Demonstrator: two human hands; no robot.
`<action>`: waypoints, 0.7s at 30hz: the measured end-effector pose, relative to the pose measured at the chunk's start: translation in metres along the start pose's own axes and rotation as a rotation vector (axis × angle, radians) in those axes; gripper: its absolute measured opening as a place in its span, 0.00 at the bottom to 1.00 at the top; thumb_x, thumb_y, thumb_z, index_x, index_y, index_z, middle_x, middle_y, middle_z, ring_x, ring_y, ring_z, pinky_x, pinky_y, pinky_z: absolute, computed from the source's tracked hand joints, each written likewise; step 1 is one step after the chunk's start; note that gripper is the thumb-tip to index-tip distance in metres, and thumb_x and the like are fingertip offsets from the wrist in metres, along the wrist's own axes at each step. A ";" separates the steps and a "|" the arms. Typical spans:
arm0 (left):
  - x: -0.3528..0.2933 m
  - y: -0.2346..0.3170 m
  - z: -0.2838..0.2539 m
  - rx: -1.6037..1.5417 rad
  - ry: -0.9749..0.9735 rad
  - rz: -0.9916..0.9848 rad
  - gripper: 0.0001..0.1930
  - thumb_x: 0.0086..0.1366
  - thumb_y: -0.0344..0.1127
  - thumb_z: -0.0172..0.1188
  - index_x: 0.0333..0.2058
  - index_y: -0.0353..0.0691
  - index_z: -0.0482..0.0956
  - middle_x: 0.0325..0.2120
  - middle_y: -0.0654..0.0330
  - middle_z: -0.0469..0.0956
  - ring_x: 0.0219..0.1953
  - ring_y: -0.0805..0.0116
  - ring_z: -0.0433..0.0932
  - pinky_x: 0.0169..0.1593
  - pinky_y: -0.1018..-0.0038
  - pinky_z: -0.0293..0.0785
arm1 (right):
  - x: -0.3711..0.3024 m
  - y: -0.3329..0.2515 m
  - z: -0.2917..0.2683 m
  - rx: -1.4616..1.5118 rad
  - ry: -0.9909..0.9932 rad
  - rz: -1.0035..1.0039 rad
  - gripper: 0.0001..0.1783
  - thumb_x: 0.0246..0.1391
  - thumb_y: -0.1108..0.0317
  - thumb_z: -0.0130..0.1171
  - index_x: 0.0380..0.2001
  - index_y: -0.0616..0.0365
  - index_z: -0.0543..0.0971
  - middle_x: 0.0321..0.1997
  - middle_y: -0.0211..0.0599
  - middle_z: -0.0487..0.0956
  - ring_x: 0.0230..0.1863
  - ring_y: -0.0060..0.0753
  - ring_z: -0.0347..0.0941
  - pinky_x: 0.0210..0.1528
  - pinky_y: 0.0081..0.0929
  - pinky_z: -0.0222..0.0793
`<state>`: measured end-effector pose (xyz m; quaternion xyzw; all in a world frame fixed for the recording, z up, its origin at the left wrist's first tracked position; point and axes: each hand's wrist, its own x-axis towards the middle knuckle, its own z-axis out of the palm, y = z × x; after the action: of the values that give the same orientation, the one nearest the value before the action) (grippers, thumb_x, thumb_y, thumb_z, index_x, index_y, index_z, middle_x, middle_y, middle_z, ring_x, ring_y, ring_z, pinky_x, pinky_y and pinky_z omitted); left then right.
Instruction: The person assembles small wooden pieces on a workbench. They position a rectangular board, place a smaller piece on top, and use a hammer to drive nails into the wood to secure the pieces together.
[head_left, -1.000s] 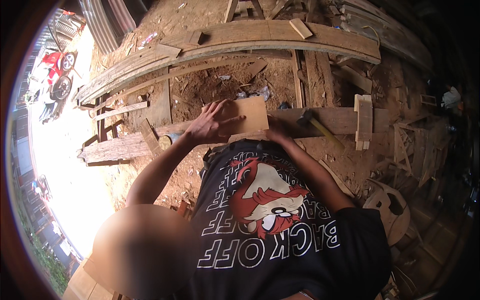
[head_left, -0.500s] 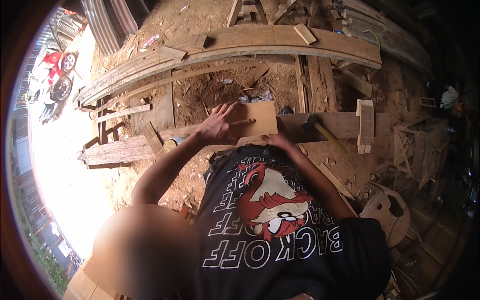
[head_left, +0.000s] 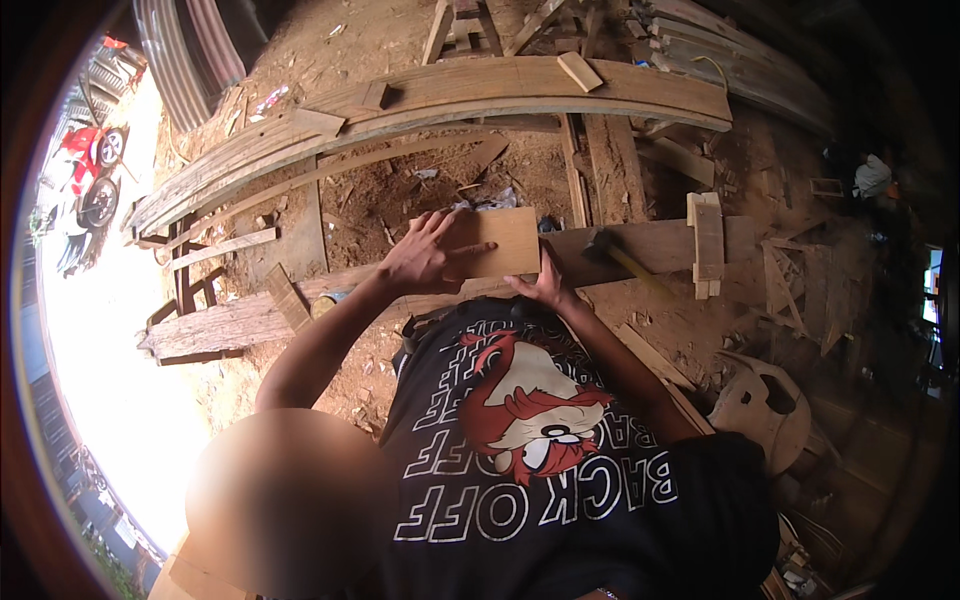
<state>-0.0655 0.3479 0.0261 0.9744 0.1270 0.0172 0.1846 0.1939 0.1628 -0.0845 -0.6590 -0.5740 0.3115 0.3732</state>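
One wide, round view from on top of the person's head, facing down, shirt (head_left: 530, 440) big and close below, hands (head_left: 422, 260) a bit farther off near the middle, long plank (head_left: 500, 85) past them, motorbike (head_left: 84, 155) small and far at the left rim, straight edges bent

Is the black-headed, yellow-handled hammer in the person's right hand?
No, the hammer rests on the long brown wooden plank, apart from the right hand.

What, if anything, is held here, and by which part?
A flat tan board: the left grip holds its left end, the right grip its near right corner.
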 end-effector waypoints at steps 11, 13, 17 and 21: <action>0.000 -0.005 0.000 -0.094 -0.027 -0.007 0.47 0.50 0.54 0.76 0.72 0.80 0.70 0.73 0.38 0.59 0.70 0.38 0.64 0.70 0.47 0.65 | -0.011 -0.019 -0.019 0.045 0.004 0.040 0.45 0.62 0.44 0.72 0.68 0.68 0.71 0.64 0.57 0.76 0.66 0.55 0.75 0.68 0.44 0.70; 0.001 -0.007 0.001 -0.082 -0.050 -0.018 0.46 0.52 0.54 0.75 0.72 0.80 0.70 0.73 0.37 0.59 0.70 0.37 0.64 0.70 0.47 0.65 | -0.011 -0.016 -0.018 0.073 0.013 0.047 0.45 0.62 0.43 0.72 0.68 0.68 0.72 0.63 0.58 0.77 0.66 0.55 0.76 0.67 0.44 0.71; 0.003 -0.010 0.001 -0.076 -0.040 0.020 0.45 0.53 0.55 0.73 0.72 0.81 0.69 0.73 0.36 0.59 0.72 0.36 0.62 0.72 0.45 0.63 | -0.014 -0.015 -0.019 0.070 0.003 0.079 0.45 0.62 0.44 0.72 0.68 0.69 0.71 0.62 0.59 0.79 0.65 0.55 0.78 0.65 0.43 0.73; 0.004 -0.010 0.001 -0.088 -0.062 -0.005 0.46 0.53 0.55 0.73 0.73 0.82 0.68 0.72 0.36 0.59 0.72 0.36 0.62 0.72 0.44 0.63 | -0.016 -0.020 -0.022 0.057 -0.004 0.096 0.45 0.63 0.43 0.71 0.68 0.69 0.71 0.63 0.60 0.80 0.66 0.55 0.78 0.65 0.43 0.73</action>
<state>-0.0636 0.3575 0.0214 0.9651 0.1226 -0.0081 0.2312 0.1995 0.1455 -0.0563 -0.6743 -0.5333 0.3465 0.3753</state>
